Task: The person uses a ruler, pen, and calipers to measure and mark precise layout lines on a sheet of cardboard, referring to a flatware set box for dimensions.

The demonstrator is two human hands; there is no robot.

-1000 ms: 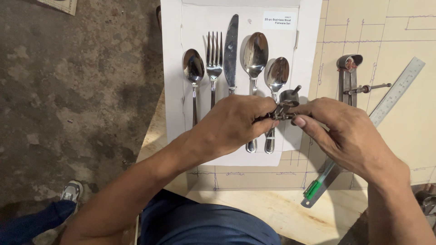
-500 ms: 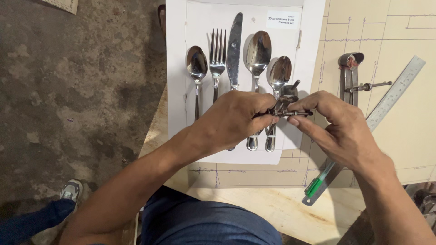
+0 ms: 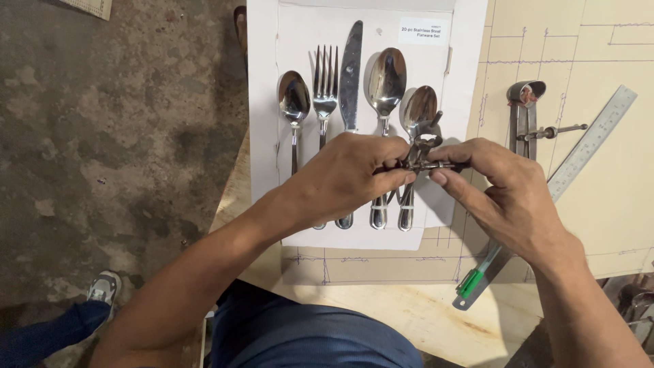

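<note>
Both my hands hold a small dark metal caliper tool (image 3: 426, 153) above a white card (image 3: 266, 102) of cutlery. My left hand (image 3: 347, 174) pinches its left end; my right hand (image 3: 497, 187) grips its right end between thumb and fingers. Fixed to the card are a small spoon (image 3: 294, 102), a fork (image 3: 325, 88), a knife (image 3: 351, 68), a large spoon (image 3: 385, 75) and another small spoon (image 3: 417, 109). My hands hide the lower handles.
A second metal caliper (image 3: 528, 116) lies on the wooden board (image 3: 613, 197) with drawn lines. A steel ruler (image 3: 586, 146) slants beside it, with a green-tipped pen (image 3: 477, 276) lower down. Concrete floor (image 3: 102, 136) lies left, with my shoe (image 3: 103, 286).
My hands have stayed together over the card, shifting slightly on the tool. The view has moved a little; the cutlery has not moved.
</note>
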